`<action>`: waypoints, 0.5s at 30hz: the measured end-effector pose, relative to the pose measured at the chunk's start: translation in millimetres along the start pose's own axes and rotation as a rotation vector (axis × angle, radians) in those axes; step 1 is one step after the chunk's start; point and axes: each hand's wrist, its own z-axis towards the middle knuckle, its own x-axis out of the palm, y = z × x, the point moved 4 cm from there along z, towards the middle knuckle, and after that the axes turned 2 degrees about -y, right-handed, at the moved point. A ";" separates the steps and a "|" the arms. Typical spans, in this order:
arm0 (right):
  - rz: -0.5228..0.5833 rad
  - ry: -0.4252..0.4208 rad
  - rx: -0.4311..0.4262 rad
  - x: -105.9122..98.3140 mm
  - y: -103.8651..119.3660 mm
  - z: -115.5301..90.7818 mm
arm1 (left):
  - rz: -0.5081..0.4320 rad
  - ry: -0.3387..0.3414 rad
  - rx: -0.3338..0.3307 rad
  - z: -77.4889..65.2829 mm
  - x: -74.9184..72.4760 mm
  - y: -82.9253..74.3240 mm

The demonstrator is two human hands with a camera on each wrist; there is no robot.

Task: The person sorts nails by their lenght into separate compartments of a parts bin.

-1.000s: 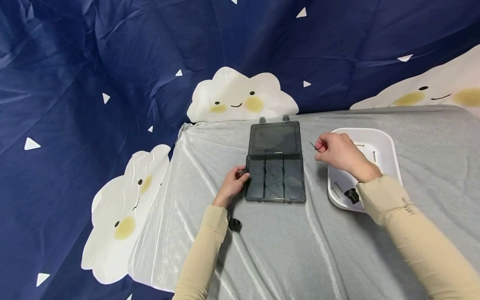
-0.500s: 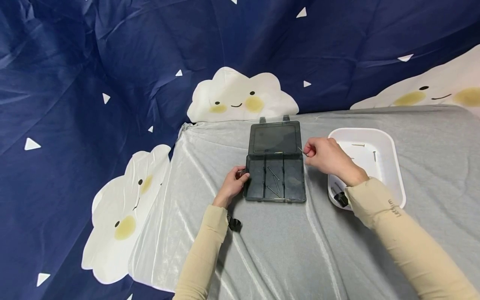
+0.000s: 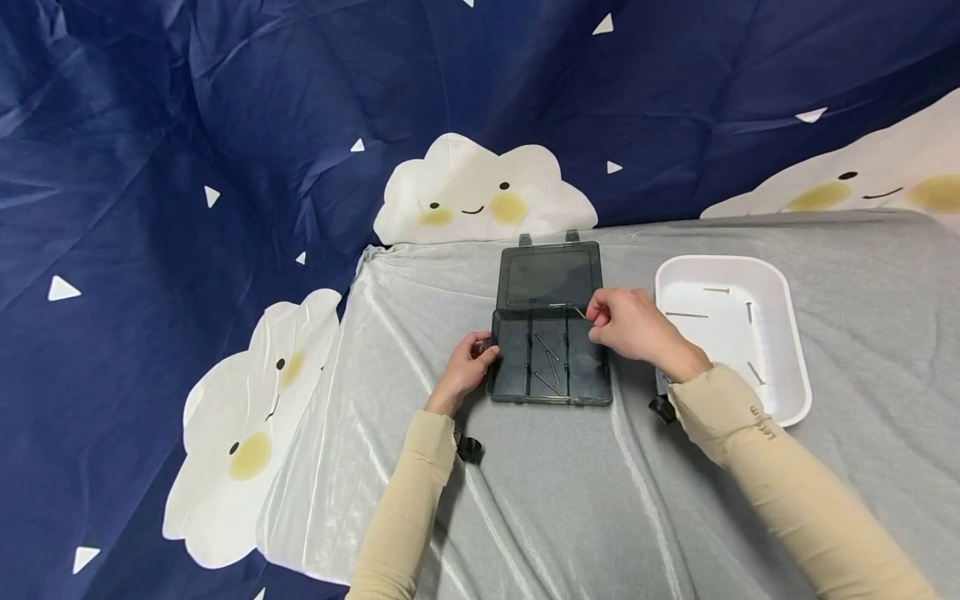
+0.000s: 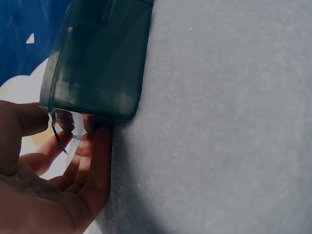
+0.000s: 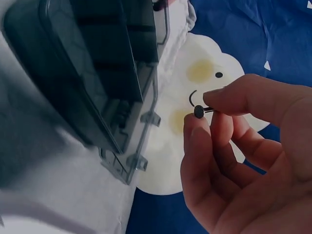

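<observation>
One fastener [image 5: 199,111] pinched, three in box [image 3: 512,362]

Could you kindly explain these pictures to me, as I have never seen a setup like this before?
Of course. There is no robot here, only a person's two bare hands. The wide picture comes from a camera worn on the head, looking forward and down; each close-up comes from a camera on one wrist.

On the grey cloth sit an open, dark see-through box, with thin metal fasteners in its middle compartment, and a white tray holding several more.

The left hand holds the box's left edge. The right hand pinches one flat-headed fastener above the box's right side. I can't tell whether it is a nail or a screw.
</observation>
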 end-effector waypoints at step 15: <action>0.057 0.026 -0.003 32.4 8.9 -1.2 | 0.003 -0.014 0.012 -0.8 -0.1 -0.8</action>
